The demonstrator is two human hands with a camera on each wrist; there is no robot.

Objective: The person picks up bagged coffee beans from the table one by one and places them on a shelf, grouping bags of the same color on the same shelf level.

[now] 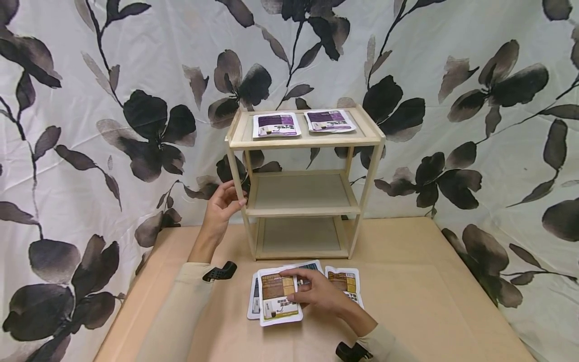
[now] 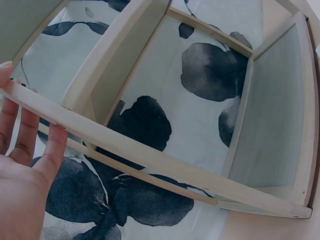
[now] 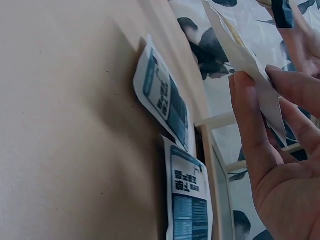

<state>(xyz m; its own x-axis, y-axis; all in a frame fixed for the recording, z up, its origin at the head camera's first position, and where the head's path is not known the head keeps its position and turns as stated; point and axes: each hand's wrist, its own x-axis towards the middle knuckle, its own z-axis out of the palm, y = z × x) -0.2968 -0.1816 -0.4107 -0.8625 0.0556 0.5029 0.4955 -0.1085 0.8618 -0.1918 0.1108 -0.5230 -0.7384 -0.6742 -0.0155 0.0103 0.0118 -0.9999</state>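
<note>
Backdrop: floral sheet [image 1: 90,100] with big dark leaves hangs behind a tan table [image 1: 429,301], pretty plain setup.
Shelf: small wooden rack [image 1: 304,181] at the far side of the table, three tiers; two purple packets [image 1: 277,124] lie flat on top, the middle and bottom tiers have nothing showing on them.
Left hand: left hand [image 1: 222,207] rests relaxed fingers against the rack's left post, looks like it's steadying the thing, not clamping it.
Right hand: right hand [image 1: 316,294] pinches the brown packet [image 1: 277,297] by its edge, lifted a bit off the pile near the rack's foot.
Leftovers: other packets [image 1: 346,282] lie flat on the table just beside it, one blue one [image 3: 165,95] peeking out underneath.
</note>
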